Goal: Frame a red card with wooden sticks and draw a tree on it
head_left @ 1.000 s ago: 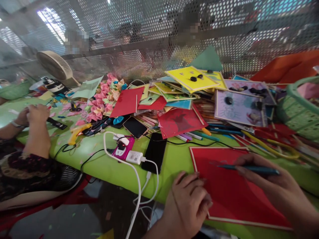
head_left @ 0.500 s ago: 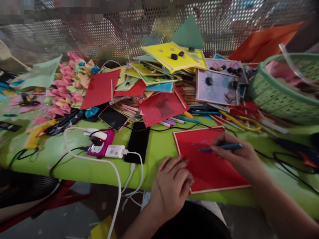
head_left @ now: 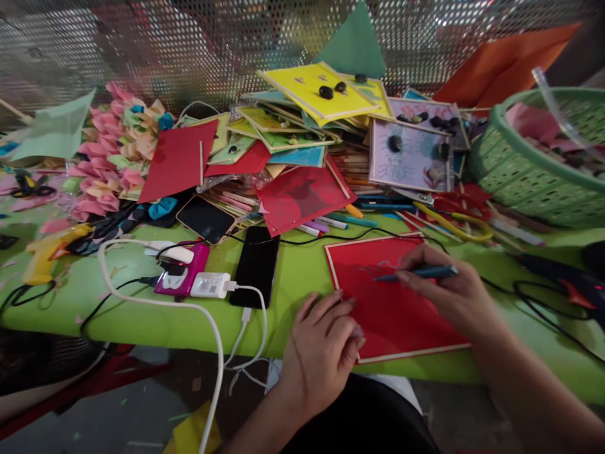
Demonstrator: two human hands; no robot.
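Note:
A red card (head_left: pixel 392 321) with thin pale strips along its edges lies on the green tabletop in front of me. My right hand (head_left: pixel 447 290) grips a blue-green pen (head_left: pixel 428 273), its tip at faint grey drawn lines in the card's upper part. Over the card's lower left edge rests my left hand (head_left: pixel 326 343), fingers loosely bent and a little apart, holding nothing I can see. Part of its thumb side is hidden.
Left of my hands are a black phone (head_left: pixel 255 268), a magenta power strip (head_left: pixel 182 271) with white cables, and a yellow glue gun (head_left: pixel 47 255). Behind are piled decorated cards (head_left: pixel 321 91) and loose markers (head_left: pixel 350 221). A green basket (head_left: pixel 534 167) stands right, near a dark glue gun (head_left: pixel 562 280).
The view has shifted slightly, so the scene sits a little higher and further left. Both hands keep nearly the same pose, and the pen tip stays near the drawn lines.

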